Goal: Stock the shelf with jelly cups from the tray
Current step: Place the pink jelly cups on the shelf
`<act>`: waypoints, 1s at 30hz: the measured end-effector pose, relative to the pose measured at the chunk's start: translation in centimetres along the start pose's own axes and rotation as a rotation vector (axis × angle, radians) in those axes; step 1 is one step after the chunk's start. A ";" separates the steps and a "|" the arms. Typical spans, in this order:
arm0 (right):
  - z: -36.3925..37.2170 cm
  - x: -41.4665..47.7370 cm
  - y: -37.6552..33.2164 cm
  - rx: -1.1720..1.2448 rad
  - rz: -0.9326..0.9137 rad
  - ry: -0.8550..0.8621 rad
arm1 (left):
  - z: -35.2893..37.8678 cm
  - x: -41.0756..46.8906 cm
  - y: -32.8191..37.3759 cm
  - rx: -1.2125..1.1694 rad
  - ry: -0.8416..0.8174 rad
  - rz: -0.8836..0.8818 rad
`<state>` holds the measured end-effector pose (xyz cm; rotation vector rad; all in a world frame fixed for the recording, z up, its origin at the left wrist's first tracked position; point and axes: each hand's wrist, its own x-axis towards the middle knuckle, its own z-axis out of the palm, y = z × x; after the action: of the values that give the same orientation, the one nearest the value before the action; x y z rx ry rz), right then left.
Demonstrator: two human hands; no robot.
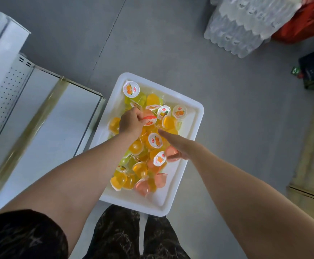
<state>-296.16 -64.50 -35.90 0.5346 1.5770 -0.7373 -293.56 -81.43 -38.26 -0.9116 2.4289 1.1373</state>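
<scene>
Your left hand [132, 123] was curled round a red-lidded jelly cup [148, 119] over the tray [191, 124] on the floor, the shelf [45, 116] lying just to its left, farther from your straight-fingered, empty right hand [178, 147].

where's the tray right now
In the head view the tray lies on the grey floor at centre, its left edge beside the shelf, just ahead of the person's legs.
</scene>
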 end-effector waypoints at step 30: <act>0.8 -19.6 0.5 0.218 -0.677 -0.005 | -12.3 -19.1 5.1 -1.285 -0.149 -0.280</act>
<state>-292.53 -63.26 -16.66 0.1370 1.6910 -1.4281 -282.70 -80.44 -17.71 -1.3021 1.1618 2.5113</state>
